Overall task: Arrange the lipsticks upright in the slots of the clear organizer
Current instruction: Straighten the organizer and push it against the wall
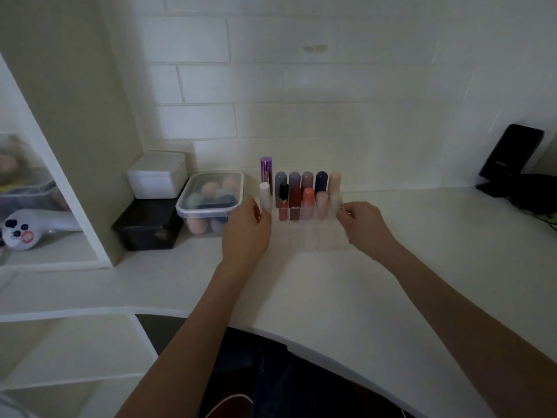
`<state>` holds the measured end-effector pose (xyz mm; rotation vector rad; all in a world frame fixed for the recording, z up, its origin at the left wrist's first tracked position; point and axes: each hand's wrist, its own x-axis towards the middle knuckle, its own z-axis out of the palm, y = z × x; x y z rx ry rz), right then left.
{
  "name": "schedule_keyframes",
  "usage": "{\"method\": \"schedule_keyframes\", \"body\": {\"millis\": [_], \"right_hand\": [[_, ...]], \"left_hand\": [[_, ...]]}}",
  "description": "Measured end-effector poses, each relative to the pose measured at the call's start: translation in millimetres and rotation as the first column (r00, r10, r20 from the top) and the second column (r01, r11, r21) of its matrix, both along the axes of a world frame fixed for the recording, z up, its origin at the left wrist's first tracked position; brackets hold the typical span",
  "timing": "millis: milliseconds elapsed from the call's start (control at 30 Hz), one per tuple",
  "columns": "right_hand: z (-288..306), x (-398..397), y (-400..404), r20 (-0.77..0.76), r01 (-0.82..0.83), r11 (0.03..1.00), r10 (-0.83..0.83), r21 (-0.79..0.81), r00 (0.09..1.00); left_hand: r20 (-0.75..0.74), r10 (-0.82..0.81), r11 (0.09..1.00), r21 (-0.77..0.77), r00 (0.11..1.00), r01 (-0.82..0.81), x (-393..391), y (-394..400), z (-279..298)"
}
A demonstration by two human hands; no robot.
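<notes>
Both hands, left (246,227) and right (363,222), grip the clear organizer (313,236); lipsticks (301,194) stand upright in 2 rows.

Dim, soft, slightly blurred view with wide-angle bending at edges

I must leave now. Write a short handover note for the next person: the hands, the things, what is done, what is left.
Left hand: on the left side of the clear organizer.
Right hand: on its right side.
Neither hand holds a lipstick.
Lipsticks: upright in the two back rows; front slots look empty.
Done: no loose lipstick in view on the counter.
Left: probably only to position the organizer and let go.
</notes>
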<state>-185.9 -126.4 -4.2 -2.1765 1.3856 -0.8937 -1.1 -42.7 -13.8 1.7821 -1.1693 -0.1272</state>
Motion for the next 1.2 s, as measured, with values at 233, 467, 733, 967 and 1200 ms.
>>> {"method": "schedule_keyframes", "body": {"millis": [233, 467, 733, 967, 1200], "right_hand": [[-1, 42, -65, 0.076, -0.019, 0.995, 0.012, 0.095, 0.997], [-8, 67, -101, 0.053, -0.107, 0.986, 0.101, 0.128, 0.994], [-11, 75, -107, 0.075, -0.153, 0.979, 0.144, 0.138, 0.987], [23, 93, -100, -0.007, -0.176, 0.886, 0.191, -0.428, 0.982], [44, 152, -96, -0.35, -0.453, 0.772, 0.315, -0.446, 0.882]], "left_hand": [[0.028, 0.007, 1.0, -0.021, 1.0, -0.007, -17, -32, -16], [0.559, -0.025, 0.996, 0.087, 0.829, -0.028, -10, -76, -47], [0.58, -0.076, 0.995, 0.1, 0.811, 0.021, -2, -90, -44], [0.629, -0.243, 0.962, 0.061, 0.738, 0.265, -4, -93, -41], [0.573, -0.373, 0.924, 0.157, 0.73, 0.35, 5, -95, -48]]}}
